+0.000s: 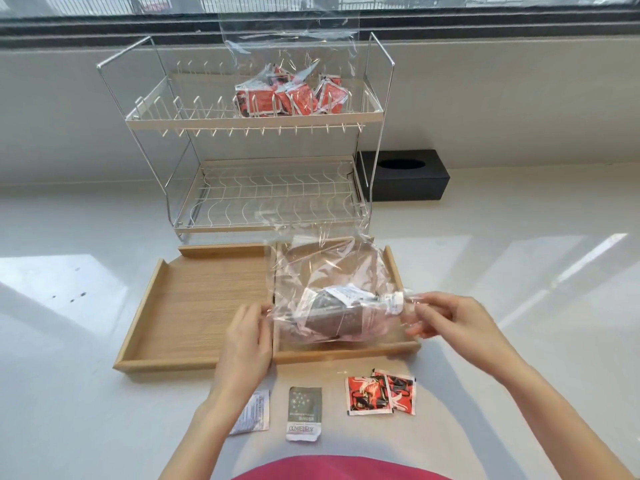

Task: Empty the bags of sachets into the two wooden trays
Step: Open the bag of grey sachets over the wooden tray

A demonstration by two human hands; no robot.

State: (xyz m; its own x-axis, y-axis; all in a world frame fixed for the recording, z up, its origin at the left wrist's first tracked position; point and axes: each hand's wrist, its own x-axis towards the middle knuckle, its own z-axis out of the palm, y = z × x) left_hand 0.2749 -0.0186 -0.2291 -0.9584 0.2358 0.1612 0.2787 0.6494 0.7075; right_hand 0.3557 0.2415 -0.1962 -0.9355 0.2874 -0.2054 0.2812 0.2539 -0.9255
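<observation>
Two wooden trays side by side on a pale countertop [519, 306]: left tray [194, 306] bare inside, right tray [346, 355] under a clear plastic bag [329, 292] of grey-and-white sachets [332, 313]. Bag held low over the right tray, its loose upper part rising toward the rack behind. Left hand [247, 336] at the bag's left edge, fingers curled against the plastic just above the line where the trays meet; exact grip hard to tell. Right hand [446, 317] at the bag's right end, fingertips pinching the crinkled plastic over the tray's right rim. Behind the trays, a two-tier wire dish rack [249, 119]; on its upper shelf, a second clear bag [291, 64] standing open and holding red-and-black sachets [294, 98]; lower shelf wire only. Right of the rack, against the wall, a black tissue box [405, 174]. On the counter in front of the trays, loose packets in a row: a white sachet [254, 414] partly hidden by the left forearm, a grey-green sachet [304, 412], and two overlapping red-and-black packets [379, 391]. At the bottom edge, a strip of pink clothing [339, 471].
</observation>
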